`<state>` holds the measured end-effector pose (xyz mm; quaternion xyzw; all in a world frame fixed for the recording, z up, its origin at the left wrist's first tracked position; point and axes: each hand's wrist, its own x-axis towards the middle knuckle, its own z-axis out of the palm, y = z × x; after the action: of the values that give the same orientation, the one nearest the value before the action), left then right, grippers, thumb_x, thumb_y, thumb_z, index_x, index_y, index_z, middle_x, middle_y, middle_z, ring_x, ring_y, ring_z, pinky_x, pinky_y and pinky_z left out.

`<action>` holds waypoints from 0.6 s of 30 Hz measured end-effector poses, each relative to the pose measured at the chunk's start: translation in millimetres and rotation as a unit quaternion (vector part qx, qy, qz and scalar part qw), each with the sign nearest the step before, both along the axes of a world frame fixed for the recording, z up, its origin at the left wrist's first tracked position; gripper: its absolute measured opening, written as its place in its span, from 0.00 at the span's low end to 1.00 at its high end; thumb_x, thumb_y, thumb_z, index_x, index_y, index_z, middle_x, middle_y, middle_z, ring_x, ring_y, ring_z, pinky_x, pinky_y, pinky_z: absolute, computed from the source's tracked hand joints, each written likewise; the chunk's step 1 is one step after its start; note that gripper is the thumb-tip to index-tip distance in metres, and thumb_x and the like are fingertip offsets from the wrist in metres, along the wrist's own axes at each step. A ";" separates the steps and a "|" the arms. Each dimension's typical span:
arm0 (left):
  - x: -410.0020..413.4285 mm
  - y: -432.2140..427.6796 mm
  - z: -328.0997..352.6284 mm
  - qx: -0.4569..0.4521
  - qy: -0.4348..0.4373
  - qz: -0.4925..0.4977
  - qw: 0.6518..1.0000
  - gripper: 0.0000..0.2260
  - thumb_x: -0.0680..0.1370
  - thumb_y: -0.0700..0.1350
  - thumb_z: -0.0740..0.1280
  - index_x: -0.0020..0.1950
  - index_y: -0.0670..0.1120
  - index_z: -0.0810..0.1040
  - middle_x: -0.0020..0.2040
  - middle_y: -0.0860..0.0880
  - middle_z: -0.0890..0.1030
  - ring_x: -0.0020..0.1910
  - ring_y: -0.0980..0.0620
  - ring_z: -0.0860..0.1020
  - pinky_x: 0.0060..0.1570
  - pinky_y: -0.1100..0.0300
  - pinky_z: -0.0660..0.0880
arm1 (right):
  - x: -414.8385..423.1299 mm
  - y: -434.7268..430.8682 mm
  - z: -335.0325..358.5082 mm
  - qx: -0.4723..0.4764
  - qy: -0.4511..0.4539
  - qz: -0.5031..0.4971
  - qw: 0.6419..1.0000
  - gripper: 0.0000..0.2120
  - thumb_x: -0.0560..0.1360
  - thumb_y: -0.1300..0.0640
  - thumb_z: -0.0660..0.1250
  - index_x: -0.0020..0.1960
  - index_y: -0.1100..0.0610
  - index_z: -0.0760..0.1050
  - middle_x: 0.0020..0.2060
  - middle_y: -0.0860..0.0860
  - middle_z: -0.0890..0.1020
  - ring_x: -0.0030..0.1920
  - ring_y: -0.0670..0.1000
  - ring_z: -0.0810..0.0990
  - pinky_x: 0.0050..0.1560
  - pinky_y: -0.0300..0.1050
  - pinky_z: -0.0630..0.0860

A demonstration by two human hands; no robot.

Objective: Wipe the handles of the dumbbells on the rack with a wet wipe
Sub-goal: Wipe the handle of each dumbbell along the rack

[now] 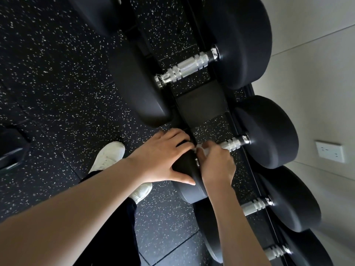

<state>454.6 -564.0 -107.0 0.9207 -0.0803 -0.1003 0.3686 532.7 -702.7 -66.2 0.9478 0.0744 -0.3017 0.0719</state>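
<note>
The dumbbell (269, 131) being cleaned lay across the black rack (201, 106), its matte round heads joined by a ridged, shiny metal handle (233, 144). The right hand (215, 166) was curled round the near part of that handle, fingers closed on a white wipe (200, 148) of which only a crumpled edge showed. The left hand (163, 156) lay spread over the dumbbell's near head (192, 189), fingers fairly straight, thumb apart. Beyond this dumbbell sat a larger one (188, 68) with its handle bare; on its other side, two more handles were partly cut off. Speckled rubber floor (57, 83) showed under the dumbbell, white shoes (109, 156) near it, a wall socket (329, 151) behind.
</note>
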 end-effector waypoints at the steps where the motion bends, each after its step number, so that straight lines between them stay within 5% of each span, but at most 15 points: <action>1: 0.4 0.1 0.1 0.003 0.002 -0.002 1.000 0.37 0.67 0.74 0.55 0.61 0.48 0.76 0.61 0.50 0.75 0.64 0.47 0.70 0.55 0.49 0.73 | 1.7 -0.3 0.9 -0.002 -0.004 0.004 1.000 0.12 0.79 0.47 0.58 0.57 0.52 0.72 0.48 0.58 0.80 0.51 0.60 0.78 0.40 0.46 0.67; 18: -1.4 -1.8 -1.5 0.007 -0.024 0.020 0.999 0.37 0.67 0.75 0.54 0.61 0.48 0.78 0.60 0.50 0.77 0.62 0.49 0.70 0.54 0.51 0.75 | 51.7 -19.5 6.2 0.016 -0.135 -0.055 0.989 0.11 0.78 0.52 0.63 0.54 0.57 0.78 0.44 0.62 0.82 0.46 0.64 0.80 0.44 0.51 0.75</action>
<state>453.2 -565.8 -108.5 0.9267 -0.0696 -0.0711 0.3623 584.4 -722.1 -60.0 0.9835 0.0165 -0.1733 0.0497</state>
